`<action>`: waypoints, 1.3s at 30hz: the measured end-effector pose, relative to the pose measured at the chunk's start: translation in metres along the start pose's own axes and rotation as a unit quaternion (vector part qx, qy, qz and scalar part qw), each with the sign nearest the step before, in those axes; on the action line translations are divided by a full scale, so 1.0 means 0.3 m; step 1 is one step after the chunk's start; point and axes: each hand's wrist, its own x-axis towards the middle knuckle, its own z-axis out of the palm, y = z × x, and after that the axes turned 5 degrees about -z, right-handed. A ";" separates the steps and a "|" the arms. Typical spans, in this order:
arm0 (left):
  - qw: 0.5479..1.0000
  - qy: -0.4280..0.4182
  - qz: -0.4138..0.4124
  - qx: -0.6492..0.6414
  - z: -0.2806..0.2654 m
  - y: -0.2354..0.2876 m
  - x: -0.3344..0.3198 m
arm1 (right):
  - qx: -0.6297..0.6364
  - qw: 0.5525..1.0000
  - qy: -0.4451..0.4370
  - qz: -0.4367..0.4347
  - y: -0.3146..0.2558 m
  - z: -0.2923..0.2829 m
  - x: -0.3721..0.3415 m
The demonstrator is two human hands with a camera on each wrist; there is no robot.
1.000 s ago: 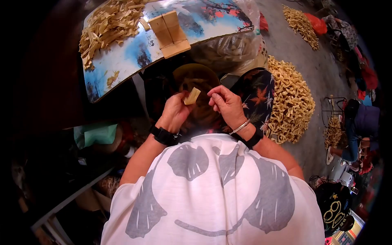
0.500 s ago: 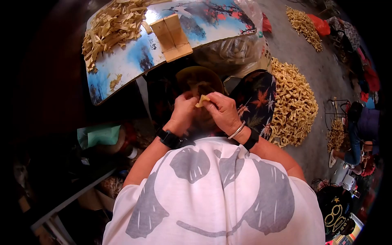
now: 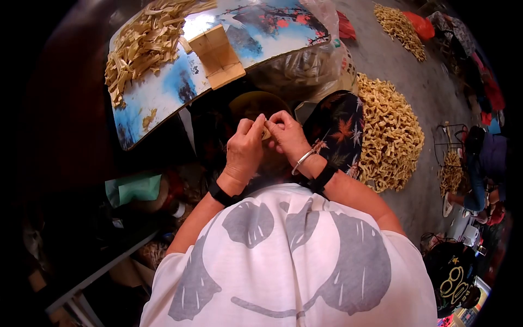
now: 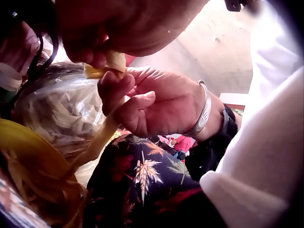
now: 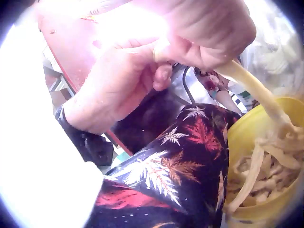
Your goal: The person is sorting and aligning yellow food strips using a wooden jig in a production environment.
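Note:
Both hands meet over the lap, above a yellow tub [image 5: 233, 138] with pale yellow strips in it. The left hand [image 3: 243, 154] pinches a folded end of a flat, pale yellow strip [image 4: 115, 61] between thumb and fingers. Close against it, the right hand [image 3: 292, 143], with a silver bangle at the wrist, holds the same strip in curled fingers. From under the right hand a long tail of strip [image 5: 254, 88] hangs down to the tub. The fold between the fingertips is mostly hidden in the head view.
On the painted tabletop [image 3: 163, 92] ahead lie a heap of cut strips [image 3: 144, 52] and an L-shaped wooden block [image 3: 218, 57]. A clear plastic bag [image 4: 66, 109] stands beyond the tub. Right of the patterned trouser leg [image 3: 340, 120] spreads a large pile of knotted pieces [image 3: 389, 136].
The hands were apart, with the folded strip in the left hand. They came together, the right fingers took hold of the strip, and now both hands' fingertips meet around it.

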 end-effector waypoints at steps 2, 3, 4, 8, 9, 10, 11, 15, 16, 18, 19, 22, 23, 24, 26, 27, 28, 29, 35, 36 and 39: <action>1.000 0.003 0.009 0.017 0.006 -0.004 0.003 | -0.040 0.999 -0.004 -0.031 -0.007 -0.002 -0.005; 1.000 0.004 0.013 0.025 0.007 -0.004 0.006 | -0.060 0.997 -0.009 -0.041 -0.027 -0.002 -0.020; 1.000 0.000 0.003 0.018 0.004 -0.001 0.010 | -0.080 0.995 -0.013 -0.051 -0.037 -0.003 -0.029; 0.997 -0.035 -0.021 -0.059 0.009 -0.004 0.015 | -0.045 0.990 -0.045 -0.125 0.018 -0.020 -0.023; 0.995 -0.048 -0.023 -0.090 0.012 -0.008 0.013 | -0.057 0.992 -0.040 -0.106 0.017 -0.028 -0.022; 0.991 -0.056 -0.036 -0.118 0.012 -0.008 0.012 | -0.069 0.993 -0.035 -0.087 0.013 -0.034 -0.023; 0.986 -0.063 -0.050 -0.146 0.011 -0.008 0.011 | 0.020 0.997 -0.064 -0.031 0.007 -0.041 -0.028; 0.980 -0.069 -0.036 -0.185 0.000 -0.033 0.015 | 0.233 0.951 -0.175 0.105 -0.054 -0.059 -0.052; 0.975 -0.060 -0.070 -0.203 0.007 -0.033 0.013 | 0.252 0.940 -0.200 0.114 -0.056 -0.066 -0.050; 0.961 -0.041 -0.136 -0.236 0.024 -0.033 0.011 | 0.240 0.947 -0.191 0.092 -0.048 -0.069 -0.040; 0.935 -0.060 -0.191 -0.293 0.015 -0.040 0.011 | 0.210 0.960 -0.170 0.076 -0.051 -0.062 -0.041; 0.856 -0.098 -0.287 -0.419 -0.018 -0.032 0.013 | 0.112 0.987 -0.118 -0.001 -0.037 -0.040 -0.019; 0.849 -0.097 -0.282 -0.437 -0.022 -0.013 0.016 | 0.079 0.991 -0.104 -0.029 -0.028 -0.031 -0.014; 0.841 -0.096 -0.277 -0.454 -0.025 0.002 0.016 | 0.027 0.993 -0.091 -0.064 -0.038 -0.022 -0.020; 0.856 -0.081 -0.272 -0.431 -0.020 -0.009 0.020 | -0.078 0.986 -0.066 -0.133 -0.072 -0.011 -0.035; 0.863 -0.074 -0.268 -0.422 -0.026 -0.020 0.024 | -0.108 0.982 -0.052 -0.144 -0.090 -0.012 -0.042; 0.869 -0.068 -0.264 -0.413 -0.036 -0.028 0.029 | -0.139 0.977 -0.038 -0.155 -0.108 -0.018 -0.050; 0.875 -0.068 -0.274 -0.393 -0.052 -0.035 0.038 | -0.170 0.971 -0.024 -0.165 -0.117 -0.026 -0.056; 0.751 -0.054 -0.328 -0.571 -0.016 -0.102 0.019 | -0.199 0.959 -0.022 -0.202 -0.099 -0.028 -0.082; 0.702 -0.051 -0.339 -0.624 -0.020 -0.087 0.031 | -0.195 0.955 -0.007 -0.224 -0.099 -0.020 -0.078; 0.584 -0.064 -0.393 -0.707 -0.036 -0.003 0.038 | -0.154 0.967 0.037 -0.201 -0.119 0.005 -0.083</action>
